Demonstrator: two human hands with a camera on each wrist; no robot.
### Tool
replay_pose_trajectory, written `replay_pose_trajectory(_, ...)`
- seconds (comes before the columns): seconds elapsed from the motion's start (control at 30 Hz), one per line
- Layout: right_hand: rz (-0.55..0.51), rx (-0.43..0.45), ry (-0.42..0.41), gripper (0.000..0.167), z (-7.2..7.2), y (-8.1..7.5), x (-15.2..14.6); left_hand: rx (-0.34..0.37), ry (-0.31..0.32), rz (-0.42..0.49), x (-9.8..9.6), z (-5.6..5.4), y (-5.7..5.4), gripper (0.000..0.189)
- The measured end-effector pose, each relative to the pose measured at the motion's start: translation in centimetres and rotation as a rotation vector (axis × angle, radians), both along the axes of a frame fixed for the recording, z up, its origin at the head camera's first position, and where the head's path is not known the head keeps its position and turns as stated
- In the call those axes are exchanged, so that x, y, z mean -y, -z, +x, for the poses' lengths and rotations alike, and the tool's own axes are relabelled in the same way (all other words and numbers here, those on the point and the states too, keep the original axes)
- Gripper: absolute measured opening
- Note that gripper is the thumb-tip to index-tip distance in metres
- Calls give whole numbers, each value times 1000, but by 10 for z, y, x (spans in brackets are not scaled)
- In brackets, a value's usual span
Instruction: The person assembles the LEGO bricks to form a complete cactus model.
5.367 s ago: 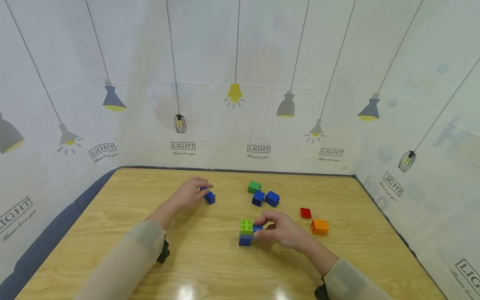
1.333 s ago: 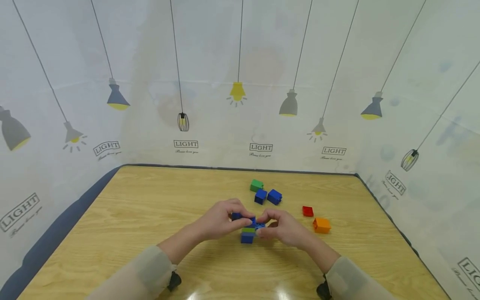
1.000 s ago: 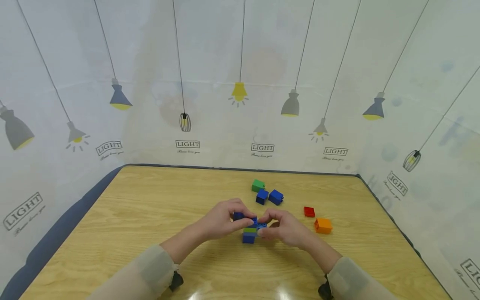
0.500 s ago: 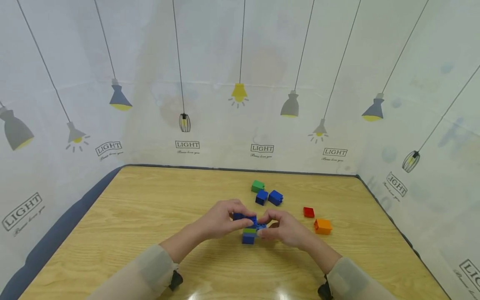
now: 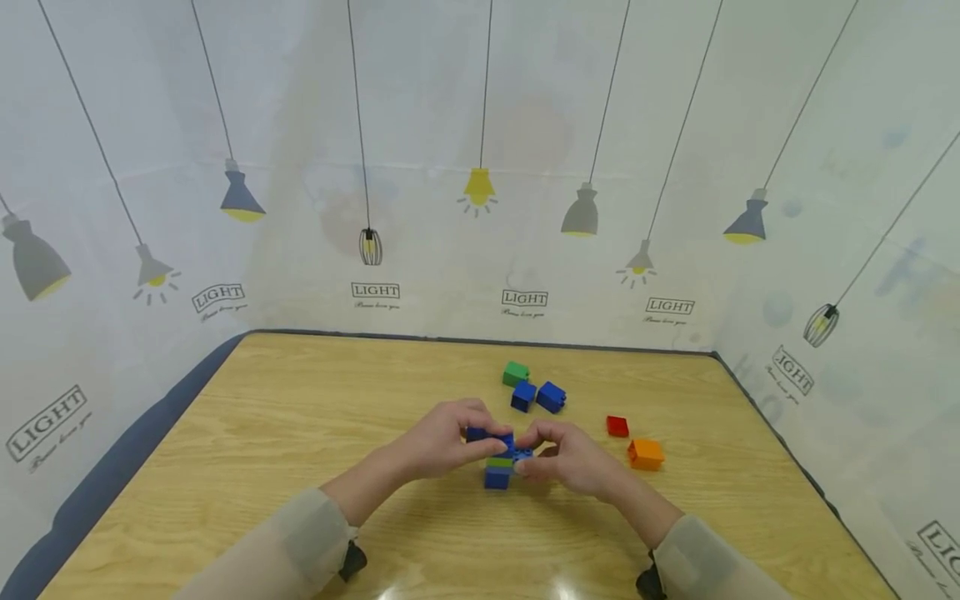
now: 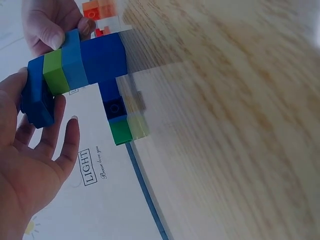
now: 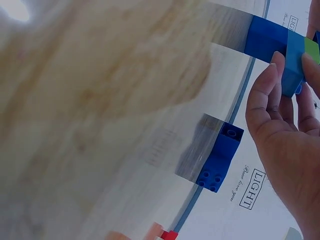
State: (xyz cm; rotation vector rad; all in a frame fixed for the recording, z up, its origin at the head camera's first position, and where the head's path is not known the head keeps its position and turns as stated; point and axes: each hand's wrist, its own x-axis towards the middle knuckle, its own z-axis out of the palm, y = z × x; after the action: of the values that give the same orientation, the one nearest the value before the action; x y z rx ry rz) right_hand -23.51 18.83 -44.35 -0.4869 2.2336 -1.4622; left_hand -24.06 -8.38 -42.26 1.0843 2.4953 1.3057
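Observation:
A small stack of toy building bricks stands on the table between my hands. At its base is a dark blue brick [image 6: 106,57], then a light blue brick [image 6: 75,62] jutting out to the right, then a lime green brick [image 6: 56,72]. A long dark blue brick [image 6: 36,92] lies over the lime one and sticks out to the left. My left hand [image 5: 442,437] pinches this top brick between thumb and fingers. My right hand [image 5: 572,458] grips the jutting end of the light blue brick, partly hiding it in the head view.
Behind the stack lie a green brick [image 5: 515,372] and two dark blue bricks, one [image 5: 523,396] beside the other [image 5: 551,397]. To the right are a flat red brick [image 5: 617,426] and an orange brick [image 5: 646,454]. A printed cloth [image 5: 450,275] borders the wooden table [image 5: 315,392].
Since the earliest frame, my left hand has brought the dark blue brick from the back left onto the lime brick. Over the last second both hands stay almost still.

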Motion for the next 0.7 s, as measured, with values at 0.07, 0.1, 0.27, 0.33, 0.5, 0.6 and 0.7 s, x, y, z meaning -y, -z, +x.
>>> replay_pose_trajectory(0.07,-1,7,6,25,0,-1,0,-2,5,7,0,-1,0,26)
replay_pose_trajectory(0.1,-4,11,8,26,0,-1,0,-1,7,8,0,-1,0,26)
replay_pose_trajectory(0.27,-16,16,3,27,2,-2,1,-6,7,8,2,-2,1,26)
replay_pose_trajectory(0.33,-18,9,-1,27,2,-2,2,-6,13,11,2,-2,1,26)
replay_pose_trajectory(0.5,-10,3,0,27,0,0,1,-6,22,16,2,-3,0,26)
replay_pose_trajectory(0.6,-7,-2,6,27,-2,0,0,-9,19,14,1,-5,0,26)
replay_pose_trajectory(0.7,0,-7,13,28,-4,0,1,-13,16,15,1,-7,1,26)
